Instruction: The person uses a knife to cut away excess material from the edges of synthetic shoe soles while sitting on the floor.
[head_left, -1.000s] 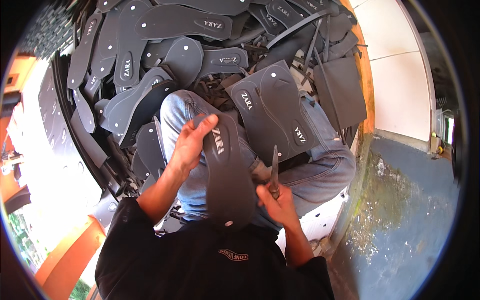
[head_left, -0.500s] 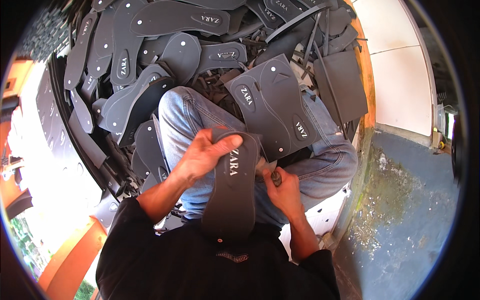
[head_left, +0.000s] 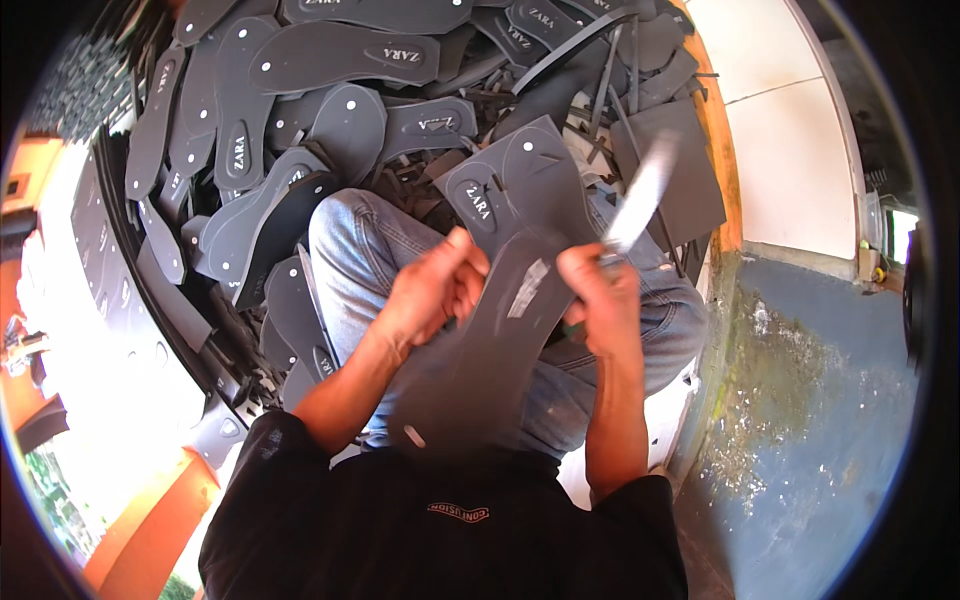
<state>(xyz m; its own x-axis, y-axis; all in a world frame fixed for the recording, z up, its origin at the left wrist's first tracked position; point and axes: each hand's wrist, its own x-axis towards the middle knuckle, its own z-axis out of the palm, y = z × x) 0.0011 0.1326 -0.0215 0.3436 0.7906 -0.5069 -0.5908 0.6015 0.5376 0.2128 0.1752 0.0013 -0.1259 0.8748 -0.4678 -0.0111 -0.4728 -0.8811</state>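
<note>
I am gripping a dark grey foam sole (head_left: 480, 360) with my left hand (head_left: 435, 290), fingers clamped on its upper left edge, holding it flat over my lap in front of my jeans (head_left: 360, 250). My right hand (head_left: 600, 300) is closed around the handle of a knife (head_left: 640, 195), its pale blurred blade pointing up and away from the sole's upper right edge. A cut foam sheet (head_left: 520, 185) is resting on my knees just beyond, and a heap of grey soles (head_left: 300, 90) is lying further out across the floor
</note>
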